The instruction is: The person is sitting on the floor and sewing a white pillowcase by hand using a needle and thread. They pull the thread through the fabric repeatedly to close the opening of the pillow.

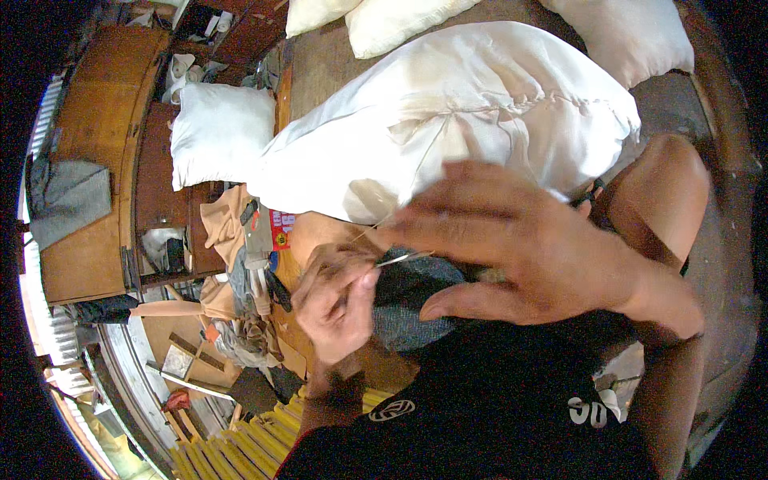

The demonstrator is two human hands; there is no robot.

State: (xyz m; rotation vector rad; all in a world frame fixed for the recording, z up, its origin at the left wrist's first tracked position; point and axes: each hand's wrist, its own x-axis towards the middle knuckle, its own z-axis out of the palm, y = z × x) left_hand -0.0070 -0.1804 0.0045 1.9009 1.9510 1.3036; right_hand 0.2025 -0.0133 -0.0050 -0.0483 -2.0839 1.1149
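My left hand [336, 302] is closed, with thumb and fingertips pinching a thin shiny needle [394, 260] that points to the right. A fine thread [364, 234] seems to run near its fingertips. My right hand [520, 248], slightly blurred, is held flat just right of the needle, its fingers stretched out and its thumb apart. Beyond both hands lies a large white stuffed pillow [480, 88] across my legs. A puckered seam with gathered folds crosses its cloth, and a loose thread seems to trail down from it.
More pillows lie around: a white one [224, 132] at the left, cream ones [400, 24] at the back and another [632, 36] at the far right. A wooden cabinet [100, 160] stands left, with piled clothes [228, 224] beside it. Yellow slats [240, 448] sit at the lower left.
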